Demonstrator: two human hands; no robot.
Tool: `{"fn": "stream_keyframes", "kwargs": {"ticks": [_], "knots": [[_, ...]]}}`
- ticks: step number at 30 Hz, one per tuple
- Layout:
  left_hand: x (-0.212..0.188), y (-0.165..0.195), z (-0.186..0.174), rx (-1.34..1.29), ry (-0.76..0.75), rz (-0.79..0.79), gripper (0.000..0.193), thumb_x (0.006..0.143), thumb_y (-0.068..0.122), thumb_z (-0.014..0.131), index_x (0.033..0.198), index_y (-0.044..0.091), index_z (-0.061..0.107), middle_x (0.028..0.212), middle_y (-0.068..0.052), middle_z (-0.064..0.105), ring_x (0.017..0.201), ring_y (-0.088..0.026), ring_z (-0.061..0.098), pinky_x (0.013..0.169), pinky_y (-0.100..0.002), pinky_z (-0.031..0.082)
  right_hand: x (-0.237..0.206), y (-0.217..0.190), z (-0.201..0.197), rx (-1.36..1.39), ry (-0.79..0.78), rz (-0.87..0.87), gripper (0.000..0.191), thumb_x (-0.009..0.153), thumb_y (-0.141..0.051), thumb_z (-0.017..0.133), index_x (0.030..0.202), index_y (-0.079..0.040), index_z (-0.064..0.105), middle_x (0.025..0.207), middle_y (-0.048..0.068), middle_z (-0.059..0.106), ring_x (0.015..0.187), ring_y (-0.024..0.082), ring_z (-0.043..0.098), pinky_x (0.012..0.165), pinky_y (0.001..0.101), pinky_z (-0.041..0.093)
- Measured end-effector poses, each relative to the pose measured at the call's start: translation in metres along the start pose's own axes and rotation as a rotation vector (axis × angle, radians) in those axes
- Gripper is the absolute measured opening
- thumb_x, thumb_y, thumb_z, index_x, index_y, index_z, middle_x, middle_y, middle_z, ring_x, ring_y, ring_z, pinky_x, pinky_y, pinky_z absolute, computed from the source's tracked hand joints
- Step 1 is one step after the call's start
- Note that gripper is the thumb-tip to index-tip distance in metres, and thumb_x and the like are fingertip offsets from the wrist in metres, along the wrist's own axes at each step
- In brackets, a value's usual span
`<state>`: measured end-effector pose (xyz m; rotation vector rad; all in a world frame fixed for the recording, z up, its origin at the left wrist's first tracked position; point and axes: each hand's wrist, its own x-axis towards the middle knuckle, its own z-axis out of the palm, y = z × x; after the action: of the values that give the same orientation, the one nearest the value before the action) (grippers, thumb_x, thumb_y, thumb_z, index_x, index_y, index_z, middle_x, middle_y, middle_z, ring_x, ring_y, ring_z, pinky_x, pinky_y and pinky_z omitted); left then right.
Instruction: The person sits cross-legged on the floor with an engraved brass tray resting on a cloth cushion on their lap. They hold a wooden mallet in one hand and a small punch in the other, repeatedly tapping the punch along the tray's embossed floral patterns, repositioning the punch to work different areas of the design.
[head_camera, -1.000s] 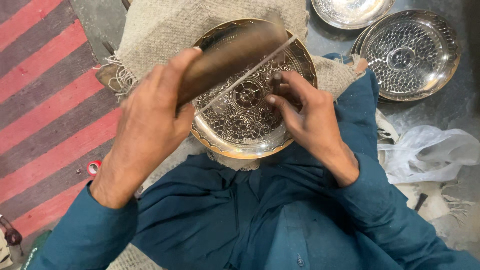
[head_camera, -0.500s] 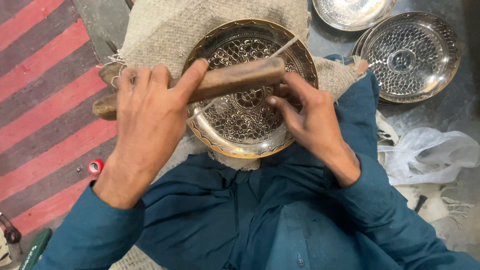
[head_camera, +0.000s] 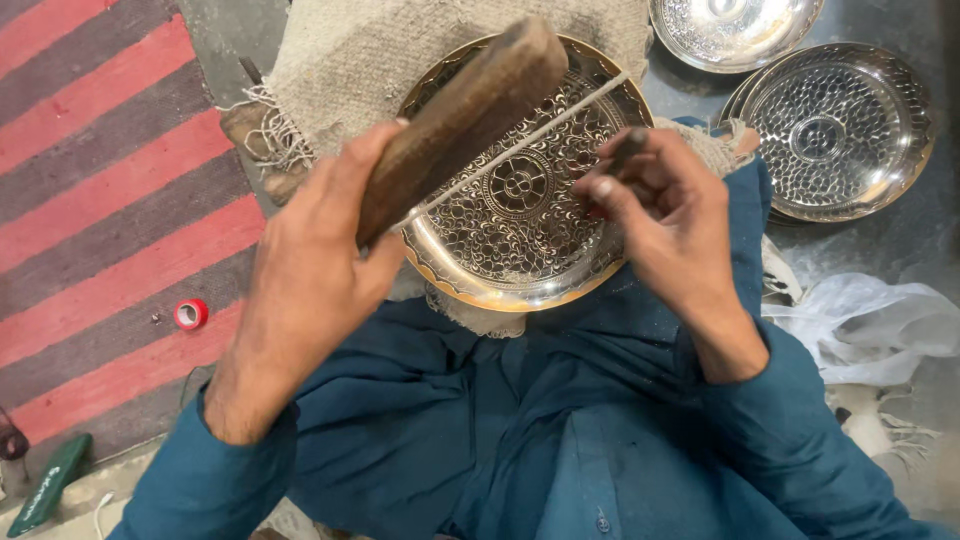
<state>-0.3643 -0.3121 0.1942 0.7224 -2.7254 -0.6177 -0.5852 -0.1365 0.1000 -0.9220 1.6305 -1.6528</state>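
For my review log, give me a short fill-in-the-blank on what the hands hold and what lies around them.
1. The left hand grips a ____ block raised over the engraved metal plate.
2. The right hand pinches a thin ____ tool against the plate.
3. The plate rests on a ____ cloth.
4. A small red-and-white tape roll lies on the ____ mat.

Missing: wooden; metal; burlap; striped

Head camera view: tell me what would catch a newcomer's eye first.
The ornate metal plate at centre, resting on burlap cloth over the person's lap, draws the eye with its dense floral engraving. Over it the left hand holds a wooden block raised at a slant, while the right hand pinches a small dark tool near the plate's right rim. Two more shiny plates lie at upper right.
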Motion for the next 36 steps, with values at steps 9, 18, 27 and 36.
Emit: {"fn": "stream_keyframes", "kwargs": {"ticks": [9,18,27,36], "knots": [[-0.01,0.004,0.001,-0.192,-0.115,-0.13,0.076,0.081,0.002,0.065,0.151,0.017,0.039,0.126,-0.019,0.067,0.098,-0.042,0.07,0.079,-0.048,0.056,-0.004,-0.005,0.019,-0.264,-0.092,-0.05,0.027,0.1,0.005,0.067,0.126,0.002,0.059,0.105,0.009,0.076,0.099,0.013,0.074,0.082,0.0257,0.061],[-0.004,0.003,0.0,0.172,-0.158,-0.076,0.078,0.081,0.004,0.069,0.151,0.02,0.041,0.098,-0.017,0.064,0.089,-0.043,0.067,0.076,-0.053,0.053,-0.004,0.001,0.019,-0.343,-0.028,-0.058,0.032,0.098,0.003,0.071,0.127,0.0,0.059,0.099,0.01,0.078,0.09,0.012,0.075,0.074,0.0255,0.06],[0.01,0.014,-0.007,-0.126,-0.035,0.035,0.072,0.085,0.001,0.064,0.151,0.015,0.038,0.117,-0.018,0.065,0.101,-0.042,0.065,0.079,-0.051,0.052,-0.004,0.006,0.021,-0.346,0.003,-0.048,0.031,0.098,0.001,0.074,0.125,-0.001,0.061,0.095,0.009,0.077,0.086,0.009,0.072,0.071,0.0248,0.057],[0.01,0.007,-0.001,0.255,-0.105,0.093,0.07,0.085,0.003,0.065,0.152,0.013,0.046,0.098,-0.016,0.061,0.096,-0.039,0.064,0.084,-0.053,0.047,-0.002,0.011,0.021,-0.323,-0.002,-0.089,0.036,0.096,0.004,0.074,0.129,0.001,0.061,0.104,0.01,0.078,0.096,0.011,0.074,0.078,0.0246,0.06]]}}
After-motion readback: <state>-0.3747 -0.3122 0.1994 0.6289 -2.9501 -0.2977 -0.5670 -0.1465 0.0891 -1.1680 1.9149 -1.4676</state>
